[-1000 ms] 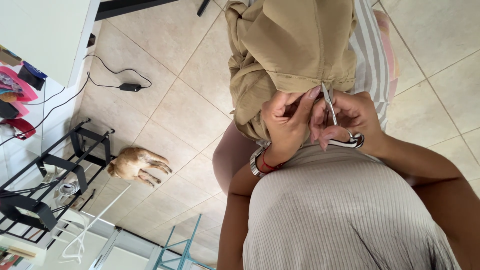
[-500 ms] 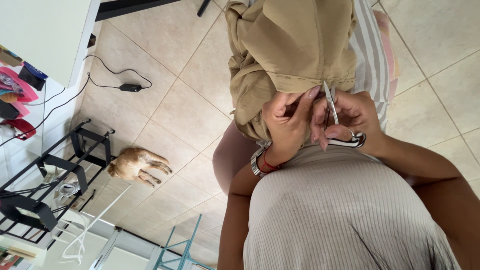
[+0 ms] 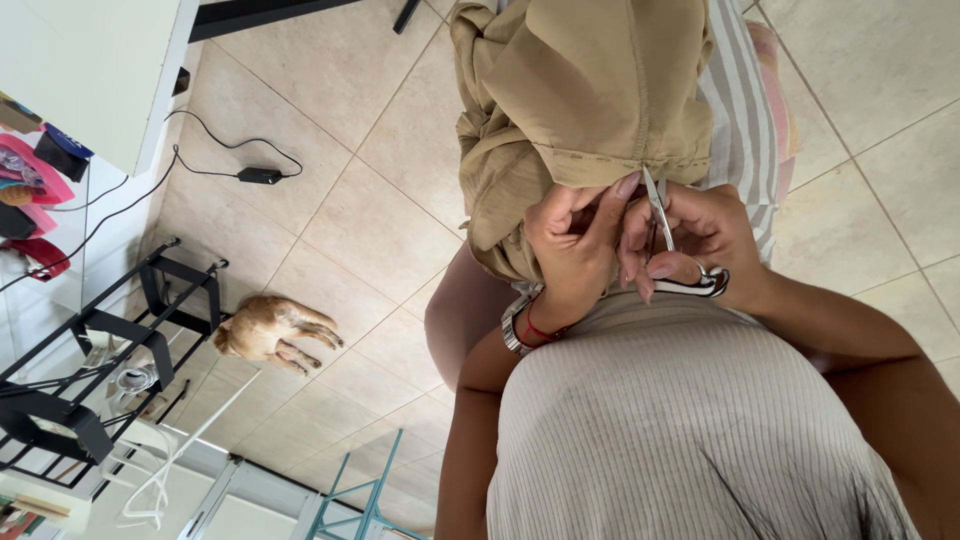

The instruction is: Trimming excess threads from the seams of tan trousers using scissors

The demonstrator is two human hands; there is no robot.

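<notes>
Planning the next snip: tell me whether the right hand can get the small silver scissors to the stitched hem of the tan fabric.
Probably yes. The right hand holds the small silver scissors with the tips at the stitched hem, and the left hand pinches the tan fabric beside them; nothing lies between.

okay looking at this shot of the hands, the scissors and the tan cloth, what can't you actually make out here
Head view only:
- Scissors: the blade tips meet the tan cloth at its stitched hem; too small to tell whether they cut thread or fabric.
- Right hand: the fingers cover most of the handles.
- Left hand: its fingertips are tucked under the hem.
- Tan cloth: its top is cut off by the frame edge.
</notes>
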